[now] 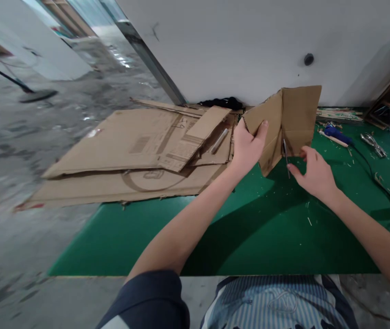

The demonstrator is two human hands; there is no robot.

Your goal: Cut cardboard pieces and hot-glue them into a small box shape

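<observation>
Left hand (248, 144): grasping a folded cardboard piece (296, 119) by its left panel, thumb flat on the near face, fingers around the outer edge. Piece is held upright above the green worktop (270, 228), right of center, with two panels meeting at a vertical crease.

Right hand (318, 176): at the lower part of the same piece, thumb and fingers spread apart. A thin metallic blade-like tool (286, 153) stands near-vertical at the crease, lower end by the thumb tip. Can't tell if the fingers actually grip it; exact tool type also unclear. Index fingertip is by the bottom edge of the right panel.

Left side: stacked flattened cardboard sheets (119, 146), overhanging the worktop's left edge, printed and marked on top. A narrower cardboard strip (212, 123) lies slanted across them; a pale rod (219, 140) is just beside it.

Behind the stack: black bundle (222, 103) near the white panel (232, 50), which carries a dark round knob (308, 59).

Right side: blue corded tool (338, 135), silvery metal tool (373, 145) near it, thin sticks (340, 114) along the back, small pale scraps scattered about.

Concrete floor (68, 91) shows at left.
</observation>
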